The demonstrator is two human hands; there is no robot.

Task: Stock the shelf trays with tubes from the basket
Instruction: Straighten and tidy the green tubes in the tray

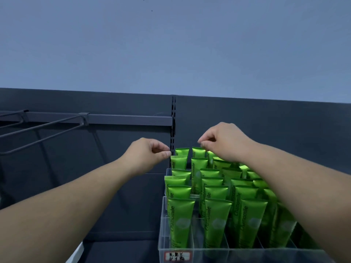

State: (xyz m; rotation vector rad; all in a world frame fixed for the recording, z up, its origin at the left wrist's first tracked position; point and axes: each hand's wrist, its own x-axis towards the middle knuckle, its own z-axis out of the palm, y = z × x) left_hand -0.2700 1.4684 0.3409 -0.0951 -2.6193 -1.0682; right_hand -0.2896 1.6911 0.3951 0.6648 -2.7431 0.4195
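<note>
Both hands are curled up at the far end of the clear tray (161,215), right of centre in the frame. From where I stand, the right hand (226,143) has its thumb and forefinger drawn together right at the crimped top of a back-row tube (198,152). I can't tell whether they actually nip that edge or sit just above it. The left hand (150,154) is closed too, thumb pressed to forefinger, with nothing visible between them. It hangs just left of the back-left tube (179,162), close to the slotted upright (173,120) of the shelf back. The green tubes (180,221) stand on their caps in rows between the tray's dividers, long axis upright, flat crimped ends on top, filling the tray from the front wall to the back. So the tube in question lies directly below the right fingertips, and the right hand is plainly the nearer one. I'd guess any seating or straightening of it runs straight down along its length. No basket is in view. Bare wire hooks (38,126) jut out at the middle left, and a price label (177,256) sits on the tray front at the bottom edge.
</note>
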